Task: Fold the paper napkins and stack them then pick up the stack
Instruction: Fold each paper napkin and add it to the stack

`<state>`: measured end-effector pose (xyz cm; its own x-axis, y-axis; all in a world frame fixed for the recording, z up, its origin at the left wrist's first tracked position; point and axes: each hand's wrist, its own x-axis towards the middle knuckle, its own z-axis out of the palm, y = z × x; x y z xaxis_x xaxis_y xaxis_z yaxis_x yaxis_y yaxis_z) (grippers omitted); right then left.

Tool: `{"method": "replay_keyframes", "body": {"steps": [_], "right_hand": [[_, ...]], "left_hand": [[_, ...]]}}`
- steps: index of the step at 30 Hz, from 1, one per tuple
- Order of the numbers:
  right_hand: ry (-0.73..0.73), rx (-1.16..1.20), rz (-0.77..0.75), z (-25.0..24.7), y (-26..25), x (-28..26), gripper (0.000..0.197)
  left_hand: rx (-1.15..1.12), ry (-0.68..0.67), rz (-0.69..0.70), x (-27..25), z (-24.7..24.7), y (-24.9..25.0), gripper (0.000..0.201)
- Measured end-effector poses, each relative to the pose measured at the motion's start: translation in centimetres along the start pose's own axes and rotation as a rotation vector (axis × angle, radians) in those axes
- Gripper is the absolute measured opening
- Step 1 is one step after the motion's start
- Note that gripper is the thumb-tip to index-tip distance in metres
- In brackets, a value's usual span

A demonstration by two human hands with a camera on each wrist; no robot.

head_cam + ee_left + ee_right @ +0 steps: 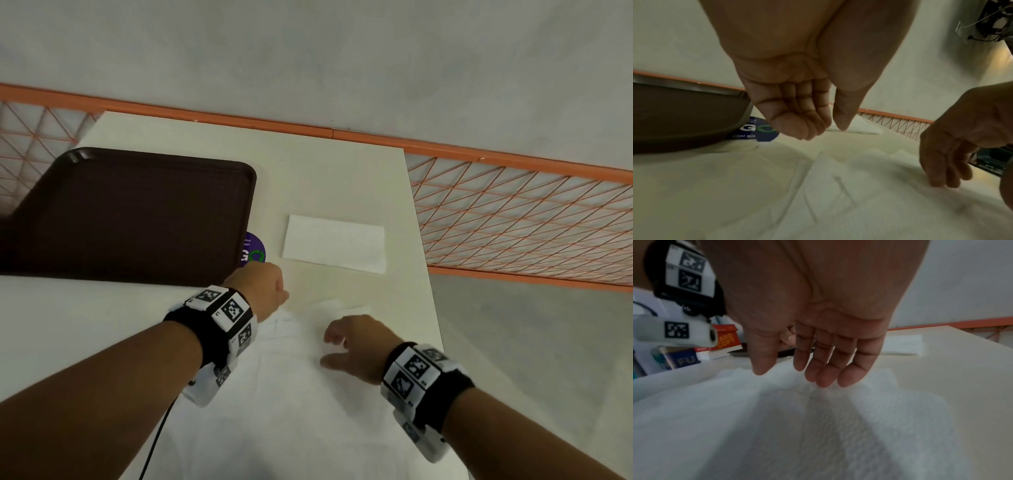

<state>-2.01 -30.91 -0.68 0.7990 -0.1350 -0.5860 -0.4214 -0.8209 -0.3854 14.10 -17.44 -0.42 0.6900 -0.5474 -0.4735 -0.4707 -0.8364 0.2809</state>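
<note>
Head view: unfolded napkin spread flat on worktop; thin, limp, easily torn, judged best pinched at far corners. Left hand and right hand loosely curled, nothing held.

Cafeteria-type spot: brown serving tray on cream table, promo sticker, orange railing.

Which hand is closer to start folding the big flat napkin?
Probably the right hand: its fingers hang just above the unfolded napkin. The left hand hovers by its far corner, near the tray.
</note>
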Motion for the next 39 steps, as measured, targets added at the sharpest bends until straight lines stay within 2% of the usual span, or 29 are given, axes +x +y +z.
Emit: {"method": "replay_keyframes", "body": {"steps": [2,4,7,15,21,25,28,31,34,37,39], "right_hand": [[-0.012,-0.043,-0.008,1.6,-0.7,-0.1,0.053],[-0.004,-0.148,-0.023,2.5,-1.3,-0.2,0.057],[0.032,-0.272,-0.040,3.1,-2.1,-0.3,0.046],[0.049,-0.249,-0.031,3.5,-3.1,-1.0,0.021],[0.099,-0.038,-0.051,2.7,-2.7,-1.8,0.015],[0.140,0.130,-0.108,1.1,-2.7,-2.7,0.014],[0.189,0.196,-0.129,-0.2,-2.3,-3.4,0.005],[0.214,0.281,-0.051,-1.0,-0.9,-4.2,0.017],[0.200,0.443,0.035,-0.8,0.8,-4.8,0.012],[0.164,0.690,0.114,0.6,2.0,-4.9,0.003],[0.146,0.823,0.178,2.0,2.2,-4.6,0.005]], "left_hand": [[0.006,-0.015,0.009,-1.1,0.7,-0.5,0.012],[-0.006,-0.039,0.024,-2.1,1.4,-1.1,0.010],[-0.022,-0.069,0.043,-3.3,2.1,-1.6,0.009],[-0.101,-0.125,0.105,-6.0,2.8,-1.5,0.024],[-0.257,-0.154,0.178,-7.0,3.3,-2.3,0.036],[-0.408,-0.186,0.183,-7.5,3.2,-2.7,0.015],[-0.589,-0.185,0.151,-7.7,2.8,-3.5,0.004],[-0.901,-0.159,0.082,-7.8,2.6,-4.2,0.004],[-1.189,-0.156,-0.029,-8.0,3.1,-4.4,0.013],[-1.211,-0.123,-0.133,-7.6,4.2,-4.7,0.019],[-1.130,-0.060,-0.159,-7.1,5.1,-5.2,0.021]]}}
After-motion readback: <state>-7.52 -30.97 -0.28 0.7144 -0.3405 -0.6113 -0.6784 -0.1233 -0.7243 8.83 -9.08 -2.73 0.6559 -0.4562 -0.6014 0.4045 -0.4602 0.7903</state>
